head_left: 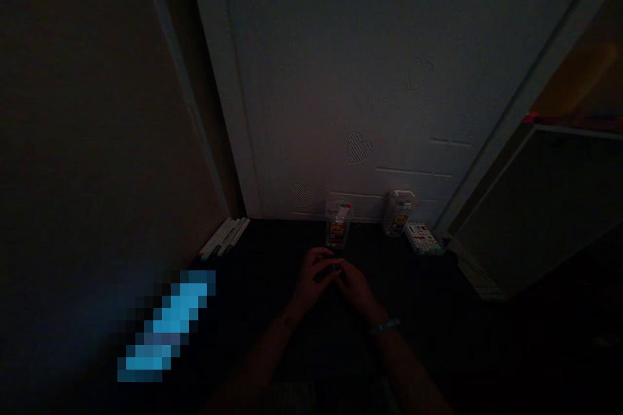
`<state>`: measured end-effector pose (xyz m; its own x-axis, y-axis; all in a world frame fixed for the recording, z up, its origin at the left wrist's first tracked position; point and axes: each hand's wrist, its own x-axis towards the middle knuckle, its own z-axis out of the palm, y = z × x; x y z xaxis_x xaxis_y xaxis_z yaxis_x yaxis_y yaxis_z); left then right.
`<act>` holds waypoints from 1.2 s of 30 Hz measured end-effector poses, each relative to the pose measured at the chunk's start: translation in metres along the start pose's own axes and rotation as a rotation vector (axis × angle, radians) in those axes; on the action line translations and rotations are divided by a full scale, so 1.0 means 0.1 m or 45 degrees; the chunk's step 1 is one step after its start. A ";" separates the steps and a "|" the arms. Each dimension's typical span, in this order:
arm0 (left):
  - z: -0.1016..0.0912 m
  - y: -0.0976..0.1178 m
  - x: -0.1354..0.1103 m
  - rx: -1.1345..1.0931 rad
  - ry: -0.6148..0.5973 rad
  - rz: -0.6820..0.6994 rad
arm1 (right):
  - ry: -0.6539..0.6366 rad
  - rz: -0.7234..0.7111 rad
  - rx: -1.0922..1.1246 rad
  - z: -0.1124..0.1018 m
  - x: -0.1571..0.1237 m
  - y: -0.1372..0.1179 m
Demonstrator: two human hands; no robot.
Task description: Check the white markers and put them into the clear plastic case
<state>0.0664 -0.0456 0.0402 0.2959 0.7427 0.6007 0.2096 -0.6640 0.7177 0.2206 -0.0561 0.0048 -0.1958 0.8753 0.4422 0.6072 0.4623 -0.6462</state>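
Observation:
The scene is very dim. My left hand [313,282] and my right hand [357,288] meet over a dark surface [272,259], fingers curled together around something small that I cannot make out. My right wrist wears a bracelet [384,326]. Just beyond my hands stands a clear container [338,224] with colourful labels.
A second small container [398,213] stands to the right against the white wall [341,78], with a flat pack of markers [422,238] beside it. Several white pens [228,235] lie at the far left corner. A glowing blue blurred patch [165,327] lies near left.

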 end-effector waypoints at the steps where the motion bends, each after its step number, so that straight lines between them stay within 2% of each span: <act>1: 0.00 0.01 0.00 0.027 0.011 0.009 | 0.001 -0.004 -0.001 0.00 0.00 -0.01; 7: 0.01 0.03 0.00 0.025 -0.109 0.083 | 0.035 0.003 0.035 0.01 0.01 0.04; 12: 0.03 0.01 -0.02 -0.017 -0.162 0.076 | 0.058 0.039 0.015 0.00 0.01 0.06; 20: 0.04 -0.01 -0.03 -0.047 -0.180 0.013 | 0.043 -0.001 0.001 -0.01 0.01 0.05; 27: 0.03 0.00 -0.02 -0.072 -0.213 0.024 | 0.034 0.042 -0.115 -0.02 0.01 0.03; 36: 0.03 -0.01 -0.03 -0.062 -0.215 0.030 | 0.035 0.043 -0.112 -0.05 -0.01 0.00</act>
<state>0.0680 -0.0470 0.0369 0.4534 0.6990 0.5530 0.1563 -0.6732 0.7228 0.2241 -0.0576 0.0075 -0.1534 0.8854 0.4388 0.6787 0.4172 -0.6044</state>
